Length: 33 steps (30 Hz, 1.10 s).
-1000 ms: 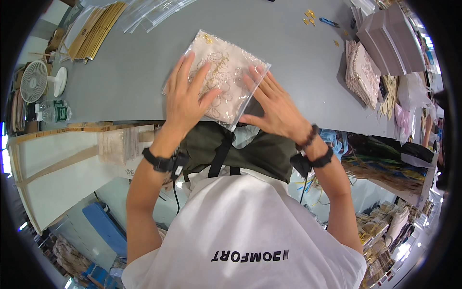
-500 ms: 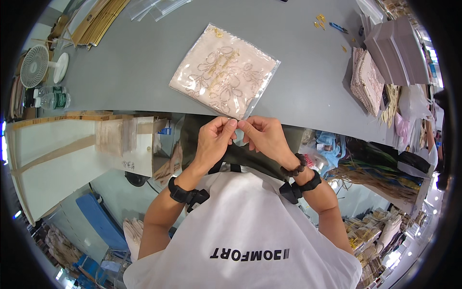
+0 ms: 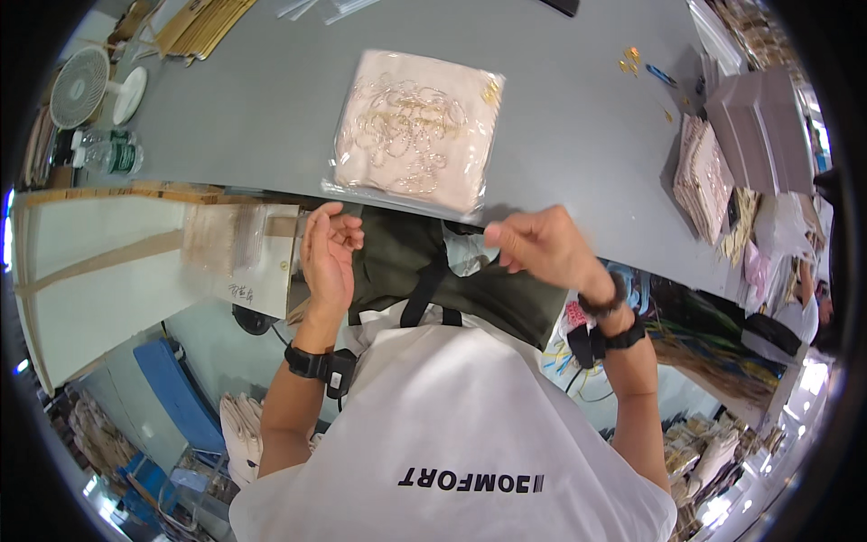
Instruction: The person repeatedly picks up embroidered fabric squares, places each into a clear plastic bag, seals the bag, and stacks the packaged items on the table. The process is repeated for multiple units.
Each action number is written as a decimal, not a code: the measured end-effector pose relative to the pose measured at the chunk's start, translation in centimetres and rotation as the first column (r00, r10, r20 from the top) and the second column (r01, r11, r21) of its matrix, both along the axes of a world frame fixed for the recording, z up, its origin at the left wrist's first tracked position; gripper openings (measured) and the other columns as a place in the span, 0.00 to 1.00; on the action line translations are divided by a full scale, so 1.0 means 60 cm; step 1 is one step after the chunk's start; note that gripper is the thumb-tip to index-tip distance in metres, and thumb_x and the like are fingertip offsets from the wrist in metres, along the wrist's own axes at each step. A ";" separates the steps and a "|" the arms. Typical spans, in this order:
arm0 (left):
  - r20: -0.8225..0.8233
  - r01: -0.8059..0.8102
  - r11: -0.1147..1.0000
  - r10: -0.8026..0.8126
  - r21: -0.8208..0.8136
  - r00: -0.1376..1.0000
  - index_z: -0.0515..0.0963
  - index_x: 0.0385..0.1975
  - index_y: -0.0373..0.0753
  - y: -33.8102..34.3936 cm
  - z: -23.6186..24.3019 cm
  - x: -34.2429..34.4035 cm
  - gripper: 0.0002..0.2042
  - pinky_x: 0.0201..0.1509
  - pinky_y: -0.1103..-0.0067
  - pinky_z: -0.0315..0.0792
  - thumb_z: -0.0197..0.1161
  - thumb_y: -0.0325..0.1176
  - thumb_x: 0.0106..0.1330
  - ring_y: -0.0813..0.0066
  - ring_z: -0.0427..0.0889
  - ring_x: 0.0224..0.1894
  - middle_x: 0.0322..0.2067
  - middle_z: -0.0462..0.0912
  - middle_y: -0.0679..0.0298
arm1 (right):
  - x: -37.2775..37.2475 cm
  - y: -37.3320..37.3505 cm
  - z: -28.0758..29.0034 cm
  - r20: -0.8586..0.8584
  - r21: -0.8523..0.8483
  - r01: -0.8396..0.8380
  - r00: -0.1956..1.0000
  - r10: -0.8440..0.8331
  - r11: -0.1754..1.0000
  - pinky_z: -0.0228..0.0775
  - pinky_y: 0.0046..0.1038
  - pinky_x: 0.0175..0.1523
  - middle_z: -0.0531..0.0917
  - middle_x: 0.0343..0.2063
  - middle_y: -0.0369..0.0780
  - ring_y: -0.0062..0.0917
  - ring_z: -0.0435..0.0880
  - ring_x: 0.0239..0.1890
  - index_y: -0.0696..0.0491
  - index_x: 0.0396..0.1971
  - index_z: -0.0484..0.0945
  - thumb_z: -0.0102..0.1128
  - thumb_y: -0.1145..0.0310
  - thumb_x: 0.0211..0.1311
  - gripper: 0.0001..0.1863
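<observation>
A clear plastic bag [image 3: 411, 131] holding pale pink cloth with beaded loops and gold bits lies near the front edge of the grey table [image 3: 271, 135]. Below its left corner, at the table edge, my left hand [image 3: 330, 257] is open, palm turned partly up, fingers loosely bent and apart, with nothing visible in it. Below the bag's right corner, my right hand [image 3: 546, 248] is closed, thumb against the curled fingers; whatever it may hold is hidden.
A fan [image 3: 81, 88], plastic bottles [image 3: 122, 158] and gold card strips [image 3: 199, 27] sit at left. Folded pink pieces [image 3: 700, 176], grey stacked sheets [image 3: 759, 126], a blue cutter [image 3: 661, 75] and gold bits [image 3: 630, 63] sit at right. A co-worker [image 3: 795, 316] is at far right.
The bag has turned, its gold bits moving from top left to top right. My hands left the bag, met in a pinch at the edge, and are now apart.
</observation>
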<state>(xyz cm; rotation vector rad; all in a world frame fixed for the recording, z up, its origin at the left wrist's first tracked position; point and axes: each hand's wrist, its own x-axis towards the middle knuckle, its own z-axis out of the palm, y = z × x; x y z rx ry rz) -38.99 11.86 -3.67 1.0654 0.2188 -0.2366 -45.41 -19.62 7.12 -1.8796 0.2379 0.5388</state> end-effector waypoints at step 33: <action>-0.135 -0.513 0.711 0.638 0.481 0.758 0.78 0.61 0.30 0.610 -0.231 0.102 0.22 0.51 0.77 0.81 0.70 0.39 0.76 0.71 0.85 0.49 0.53 0.86 0.59 | 0.089 0.154 -0.090 0.693 -0.449 0.053 0.651 0.310 0.892 0.64 0.28 0.25 0.77 0.19 0.36 0.24 0.71 0.18 0.55 0.40 0.90 0.70 0.74 0.71 0.04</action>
